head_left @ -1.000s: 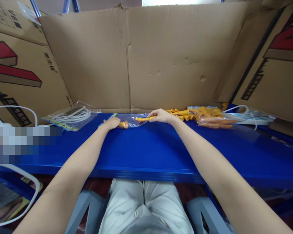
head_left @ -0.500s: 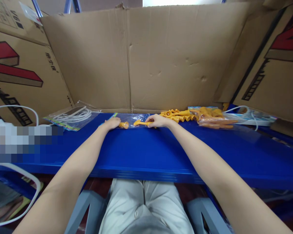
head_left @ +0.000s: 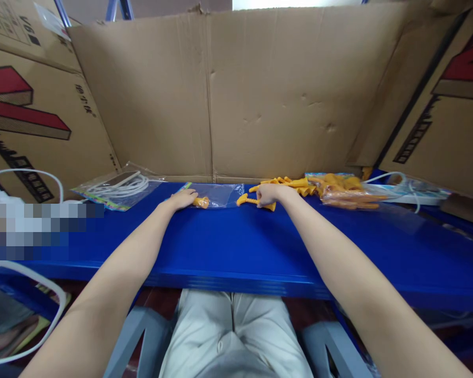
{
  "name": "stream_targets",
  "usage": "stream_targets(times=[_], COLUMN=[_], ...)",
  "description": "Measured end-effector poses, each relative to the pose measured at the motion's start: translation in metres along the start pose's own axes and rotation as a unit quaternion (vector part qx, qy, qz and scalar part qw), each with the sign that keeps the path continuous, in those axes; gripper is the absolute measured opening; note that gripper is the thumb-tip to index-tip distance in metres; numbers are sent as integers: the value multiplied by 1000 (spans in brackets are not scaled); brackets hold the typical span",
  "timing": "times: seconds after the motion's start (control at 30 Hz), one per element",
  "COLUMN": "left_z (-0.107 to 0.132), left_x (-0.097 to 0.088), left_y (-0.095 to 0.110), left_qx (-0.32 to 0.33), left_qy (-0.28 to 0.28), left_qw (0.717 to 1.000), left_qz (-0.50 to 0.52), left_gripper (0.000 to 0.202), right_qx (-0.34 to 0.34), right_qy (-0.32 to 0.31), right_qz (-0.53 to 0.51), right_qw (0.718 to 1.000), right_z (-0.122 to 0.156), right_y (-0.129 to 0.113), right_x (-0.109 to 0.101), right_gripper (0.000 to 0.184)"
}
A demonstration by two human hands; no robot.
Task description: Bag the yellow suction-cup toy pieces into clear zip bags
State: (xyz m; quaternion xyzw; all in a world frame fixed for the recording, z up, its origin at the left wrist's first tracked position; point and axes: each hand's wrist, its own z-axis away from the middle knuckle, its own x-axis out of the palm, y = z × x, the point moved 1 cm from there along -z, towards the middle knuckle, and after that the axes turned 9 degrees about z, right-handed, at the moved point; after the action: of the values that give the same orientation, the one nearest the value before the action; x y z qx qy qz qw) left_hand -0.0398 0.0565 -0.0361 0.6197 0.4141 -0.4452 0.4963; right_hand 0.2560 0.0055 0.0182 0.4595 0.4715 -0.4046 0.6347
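My left hand (head_left: 184, 198) lies on the left end of a clear plastic bag (head_left: 224, 195), fingers stretched out over it. From under those fingers pokes the round end of a yellow plastic piece (head_left: 202, 202), apparently inside the bag. To the right of the bag, my right hand (head_left: 268, 193) is closed on a yellow toy horn (head_left: 242, 199), a thin piece with a curved tip at its left and a wider end at its right. A pile of similar yellow horns (head_left: 299, 185) lies just behind and right of that hand.
Bagged yellow pieces (head_left: 349, 193) and a white cable (head_left: 408, 184) are farther right on the blue table (head_left: 228, 241). At left lie a bagged white cable (head_left: 120, 185) and a white plug (head_left: 2, 197). A tall cardboard panel (head_left: 284, 94) closes off the back.
My right hand has moved right with the yellow horn, away from over the bag to beside it. The left hand has stayed on the bag.
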Motion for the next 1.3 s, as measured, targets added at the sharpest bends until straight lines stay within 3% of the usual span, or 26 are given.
stream_targets(times=[0.13, 0.23, 0.4, 0.5, 0.67, 0.93, 1.13, 1.3], left_z=[5, 11, 23, 34, 50, 55, 54, 56], left_x=[-1, -3, -8, -8, -1, 4, 12, 15], left_y=[9, 19, 47, 72, 103, 109, 112, 114], left_qx=[-25, -22, 122, 211, 263, 297, 275, 264], left_qy=[-10, 22, 54, 20, -50, -48, 21, 33], left_qw=[999, 999, 990, 976, 963, 954, 959, 960], left_qz=[29, 32, 43, 48, 19, -6, -66, -92], left_gripper=[57, 55, 49, 47, 51, 53, 59, 64], right_qx=[-66, -78, -41, -17, 20, 33, 72, 59], right_qy=[8, 13, 22, 26, 11, 13, -3, -1], right_qz=[-30, -52, -49, -20, 2, 26, 29, 7], right_qw=[997, 996, 998, 999, 1000, 999, 997, 998], right_z=[5, 3, -2, -2, -2, -8, -9, -5], right_y=[-8, -10, -6, -3, 1, 4, -1, -4], right_x=[-4, -1, 4, 3, 1, 3, 1, 1], right_gripper=[27, 28, 25, 24, 27, 40, 53, 50])
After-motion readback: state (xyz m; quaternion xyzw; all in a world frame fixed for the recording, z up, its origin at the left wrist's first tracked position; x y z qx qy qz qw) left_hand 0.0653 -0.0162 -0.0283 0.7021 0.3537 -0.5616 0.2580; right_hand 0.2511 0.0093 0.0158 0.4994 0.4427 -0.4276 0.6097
